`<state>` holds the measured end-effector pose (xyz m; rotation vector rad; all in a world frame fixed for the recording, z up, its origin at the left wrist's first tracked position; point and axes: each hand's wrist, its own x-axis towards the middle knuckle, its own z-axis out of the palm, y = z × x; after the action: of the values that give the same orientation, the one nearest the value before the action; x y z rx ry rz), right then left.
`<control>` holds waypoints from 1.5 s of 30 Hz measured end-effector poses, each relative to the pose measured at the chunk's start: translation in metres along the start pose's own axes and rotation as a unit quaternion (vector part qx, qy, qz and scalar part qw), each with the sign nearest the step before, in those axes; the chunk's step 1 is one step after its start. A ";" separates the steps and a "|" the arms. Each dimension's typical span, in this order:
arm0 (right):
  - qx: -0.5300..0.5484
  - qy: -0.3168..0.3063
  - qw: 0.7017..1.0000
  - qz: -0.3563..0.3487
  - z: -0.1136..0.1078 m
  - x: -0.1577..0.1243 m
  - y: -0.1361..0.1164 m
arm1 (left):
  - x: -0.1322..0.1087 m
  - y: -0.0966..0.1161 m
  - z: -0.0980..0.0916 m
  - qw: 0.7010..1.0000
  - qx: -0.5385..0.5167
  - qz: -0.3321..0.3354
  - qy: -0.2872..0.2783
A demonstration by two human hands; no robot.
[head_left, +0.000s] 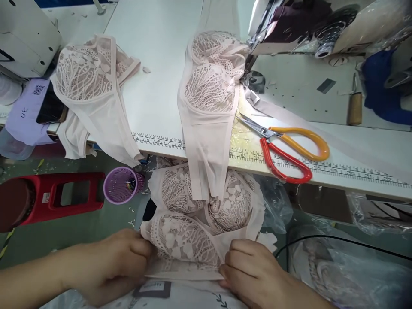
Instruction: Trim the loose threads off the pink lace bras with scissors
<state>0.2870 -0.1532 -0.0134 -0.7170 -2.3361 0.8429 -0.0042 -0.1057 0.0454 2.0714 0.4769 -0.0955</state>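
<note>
A pale pink lace bra (186, 240) lies across my lap, below the table edge. My left hand (117, 262) grips its band at the left, fingers curled in. At the right, my right hand (249, 268) pinches the same edge, so the band runs straight between both hands. Just beyond, more lace cups (233, 199) rest against the bra; I cannot tell whether they belong to a separate one. Another bra (210, 92) lies on the table, its right side at the sewing machine's needle area (249, 71) and its band hanging over the front edge.
Scissors (280, 143) with orange and red handles lie on the table (154, 94) near its ruler edge. A further bra (86, 81) lies at the left by a phone (51, 105). Below stand a purple basket (120, 184) and red stool (64, 197). A wooden-handled tool (355, 105) lies right.
</note>
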 end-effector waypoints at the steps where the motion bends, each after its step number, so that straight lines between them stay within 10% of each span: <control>1: 0.006 0.000 1.000 0.006 0.000 0.002 0.001 | 0.000 0.000 0.001 1.000 -0.004 -0.003 0.019; 14: -0.052 0.102 0.989 0.092 -0.009 0.013 0.007 | 0.035 0.003 -0.034 0.933 0.159 0.029 0.322; 45: 0.011 0.205 0.970 0.130 -0.010 0.018 0.001 | 0.036 -0.032 -0.050 0.966 -0.036 0.108 0.232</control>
<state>0.2806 -0.1368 -0.0020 -1.0921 -1.8877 0.7440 0.0113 -0.0383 0.0366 2.0560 0.5212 0.5385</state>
